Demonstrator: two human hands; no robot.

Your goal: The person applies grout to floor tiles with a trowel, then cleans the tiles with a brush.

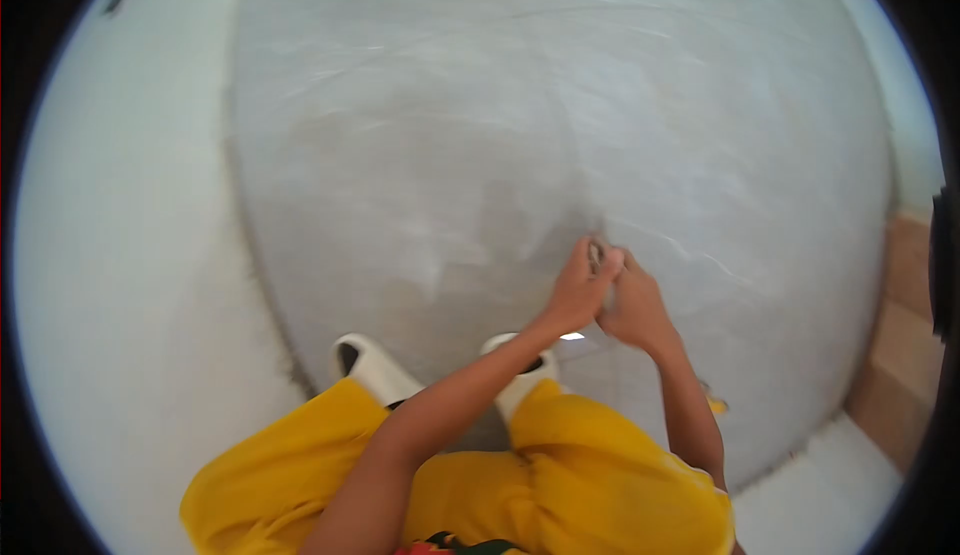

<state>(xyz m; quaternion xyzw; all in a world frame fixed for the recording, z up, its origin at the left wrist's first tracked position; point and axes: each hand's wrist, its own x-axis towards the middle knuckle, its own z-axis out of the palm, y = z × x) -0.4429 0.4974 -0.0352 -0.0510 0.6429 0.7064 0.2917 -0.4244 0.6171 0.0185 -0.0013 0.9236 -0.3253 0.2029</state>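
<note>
My left hand (572, 293) and my right hand (636, 307) meet in front of me, fingers pressed together. Both pinch a small greyish object (597, 253) at the fingertips; it is too small and blurred to name. The hands hover low over a grey cement floor (520, 135), near a faint line scratched across it. My left forearm comes up from the bottom centre and my right forearm from the lower right.
I crouch in yellow clothing (560, 475), with white shoes (372, 365) on the grey floor below my hands. A pale white surface (120, 285) borders the floor on the left. Tan steps or boards (900, 355) stand at the right edge.
</note>
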